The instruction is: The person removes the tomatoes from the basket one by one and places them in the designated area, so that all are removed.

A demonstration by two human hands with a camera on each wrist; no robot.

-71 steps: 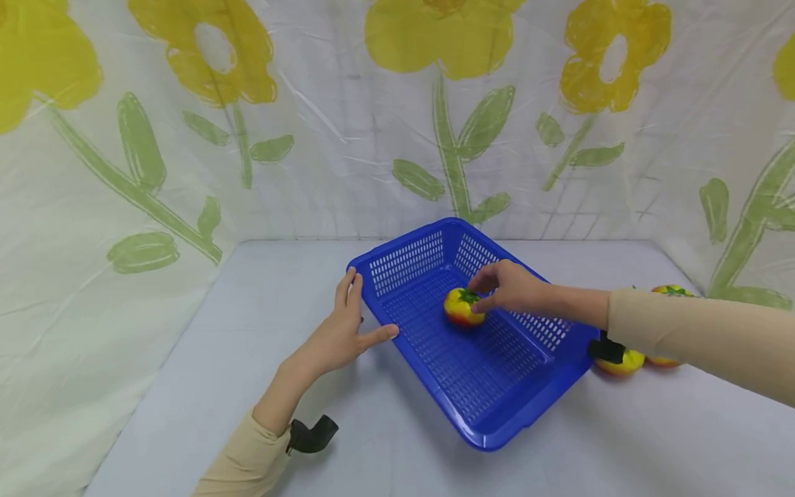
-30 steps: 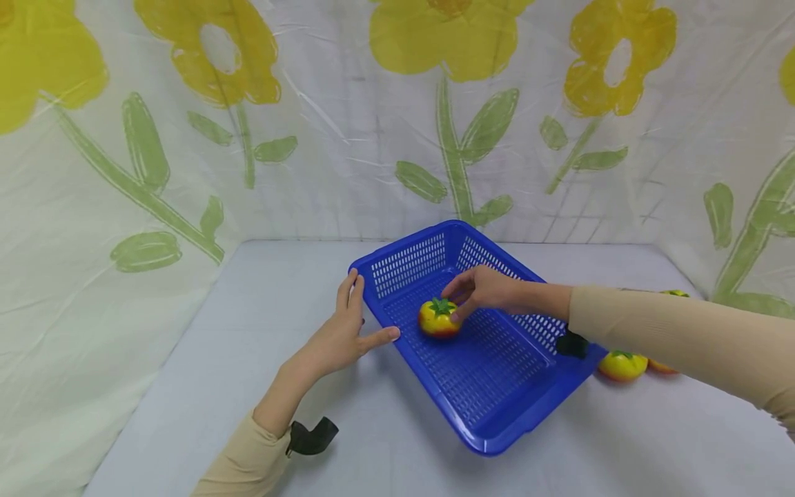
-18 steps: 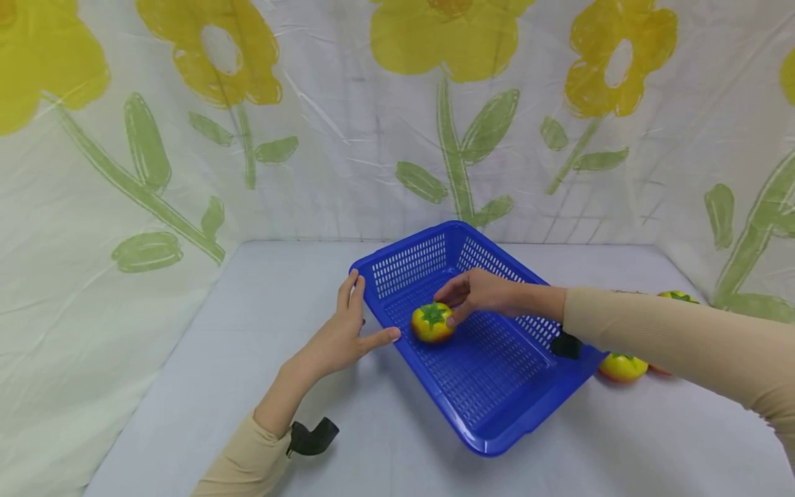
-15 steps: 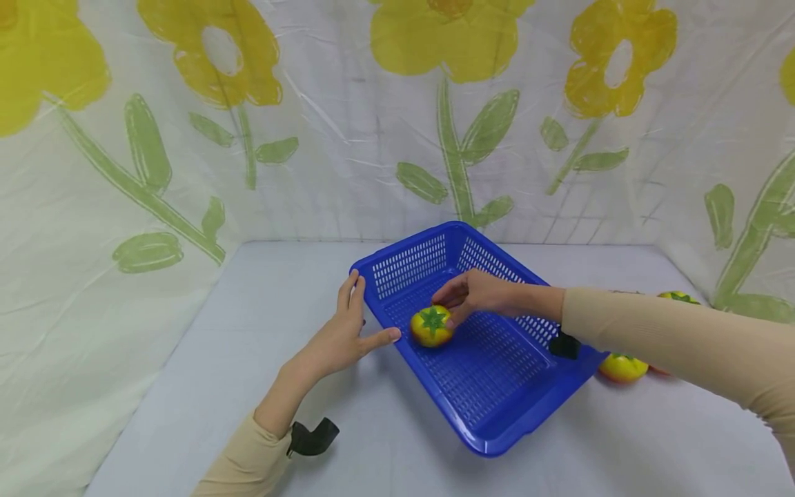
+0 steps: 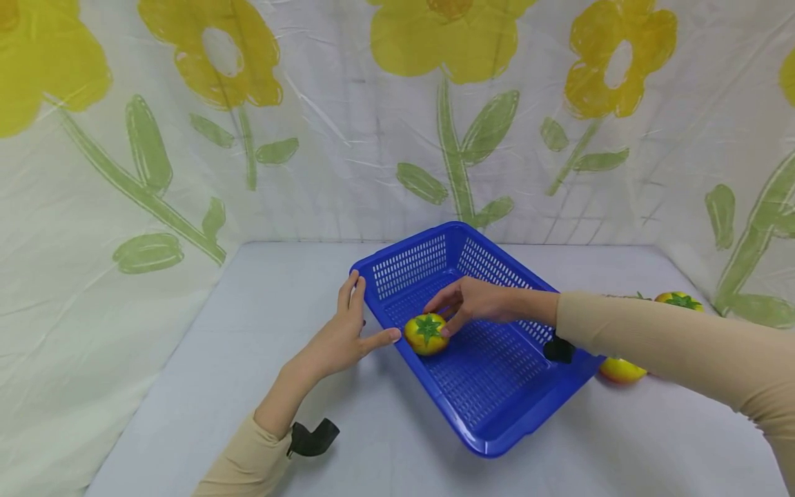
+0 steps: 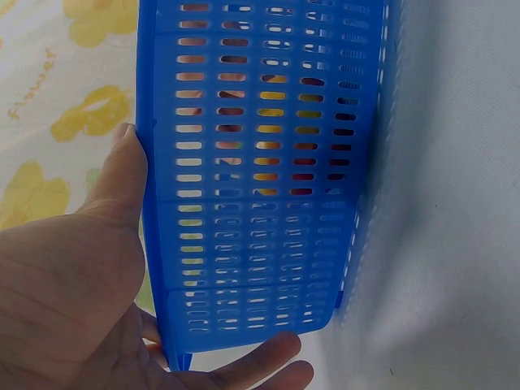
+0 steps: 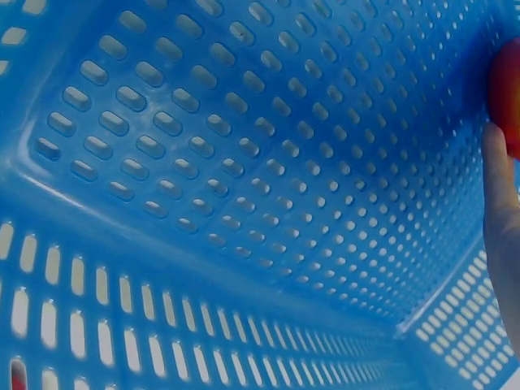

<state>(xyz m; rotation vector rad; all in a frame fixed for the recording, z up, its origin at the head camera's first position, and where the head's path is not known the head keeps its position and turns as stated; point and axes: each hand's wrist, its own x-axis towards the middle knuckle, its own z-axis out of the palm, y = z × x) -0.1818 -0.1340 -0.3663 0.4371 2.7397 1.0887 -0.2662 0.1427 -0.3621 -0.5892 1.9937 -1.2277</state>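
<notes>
A yellow-and-red tomato (image 5: 426, 334) with a green star-shaped top sits in the blue plastic basket (image 5: 472, 431), close to its left wall. My right hand (image 5: 475, 301) reaches in from the right and pinches it between thumb and fingers; some of those fingertips are hidden. Only the tomato's red side (image 7: 508, 97) shows in the right wrist view, touched by a finger. Spread along the left rim, my left hand (image 5: 332, 342) rests its fairly straight fingers and thumb on the basket. In the left wrist view, the tomato's colours show through the slotted wall (image 6: 268, 236).
More tomatoes lie on the white table (image 5: 248, 414) right of the basket: one tomato (image 5: 680, 299) farther back, another tomato (image 5: 623, 371) nearer, both partly behind the right sleeve (image 5: 658, 338). A flower-patterned curtain (image 5: 335, 138) hangs behind the table.
My right hand has carried the tomato left and nearer to me inside the basket, from its middle to beside the left wall. My left hand and the basket have barely moved.
</notes>
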